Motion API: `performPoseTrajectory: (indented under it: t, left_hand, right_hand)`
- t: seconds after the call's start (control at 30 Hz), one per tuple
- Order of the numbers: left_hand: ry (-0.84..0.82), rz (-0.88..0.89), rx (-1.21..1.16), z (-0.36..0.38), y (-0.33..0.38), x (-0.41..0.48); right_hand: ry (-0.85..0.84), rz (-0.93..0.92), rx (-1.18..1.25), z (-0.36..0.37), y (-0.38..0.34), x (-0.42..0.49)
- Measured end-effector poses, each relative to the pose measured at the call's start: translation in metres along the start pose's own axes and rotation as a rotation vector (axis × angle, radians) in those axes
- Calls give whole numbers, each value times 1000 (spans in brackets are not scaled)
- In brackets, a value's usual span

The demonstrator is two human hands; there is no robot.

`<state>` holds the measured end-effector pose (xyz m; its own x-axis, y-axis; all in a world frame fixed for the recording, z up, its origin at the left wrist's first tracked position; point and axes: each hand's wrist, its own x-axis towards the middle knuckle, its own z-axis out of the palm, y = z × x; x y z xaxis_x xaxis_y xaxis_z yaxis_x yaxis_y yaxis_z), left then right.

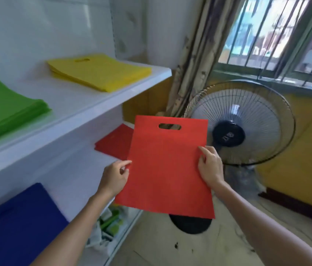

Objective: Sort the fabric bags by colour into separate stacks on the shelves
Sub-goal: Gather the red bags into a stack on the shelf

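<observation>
Currently, in the head view, a red bag (166, 166) is held flat in the air off the right end of the lower shelf (78, 160), partly covering the red stack (115, 144) near that shelf's right edge. The left hand (114, 176) pinches its left edge, and the right hand (209, 166) pinches its right edge. It looks light, thin and floppy, not slippery; gripping both side edges should keep it flat for laying down.

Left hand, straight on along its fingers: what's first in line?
Likely the red stack on the lower shelf, just beyond the left hand, which pinches the edge of the red bag. Depth is unclear from one view.
</observation>
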<state>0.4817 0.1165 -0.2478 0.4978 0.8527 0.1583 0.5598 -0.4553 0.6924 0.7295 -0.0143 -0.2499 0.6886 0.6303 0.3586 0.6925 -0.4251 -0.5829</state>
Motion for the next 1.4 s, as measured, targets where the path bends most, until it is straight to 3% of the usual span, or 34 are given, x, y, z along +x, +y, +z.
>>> performPoseTrajectory:
  t: [0.23,0.53,0.7,0.97,1.2,1.4]
  left_hand:
    - [-154,-123,-16,69,-68,31]
    - [-135,-198,40,107,-116,90]
    - [-25,-241,14,128,-113,121]
    - [319,-426,11,179,-116,174]
    - [324,-594,8,206,-117,203]
    - [338,-638,136,210,-138,228]
  right_hand:
    - [-238,105,-76,82,44,9]
    - [-335,129,-76,166,62,57]
    - [-412,81,-60,197,73,112]
    - [-574,-168,-36,289,62,238]
    - [-735,-540,-312,364,27,293]
    - [-737,-656,-420,399,19,308]
